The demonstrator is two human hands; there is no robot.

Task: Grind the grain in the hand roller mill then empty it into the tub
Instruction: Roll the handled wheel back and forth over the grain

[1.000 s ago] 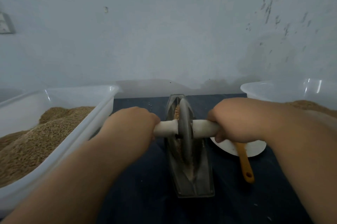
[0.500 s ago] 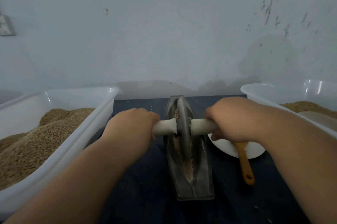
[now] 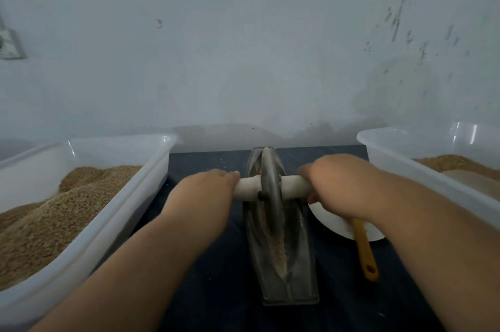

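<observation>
Wheel [image 3: 270, 183] rolled farther along trough [image 3: 295, 264], left hand [image 3: 208, 191], right hand [image 3: 335, 185] both clamped on handle [image 3: 247, 189].

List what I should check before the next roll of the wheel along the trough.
1. Left hand grips the white handle: ok.
2. Right hand grips the handle's other end: ok.
3. Wheel sits in the trough: ok.
4. Grain lies in the trough under the wheel: ok.
5. Grind fine enough to empty: cannot tell.
6. Orange-handled tool lies clear of the trough, beside it: ok.
</observation>
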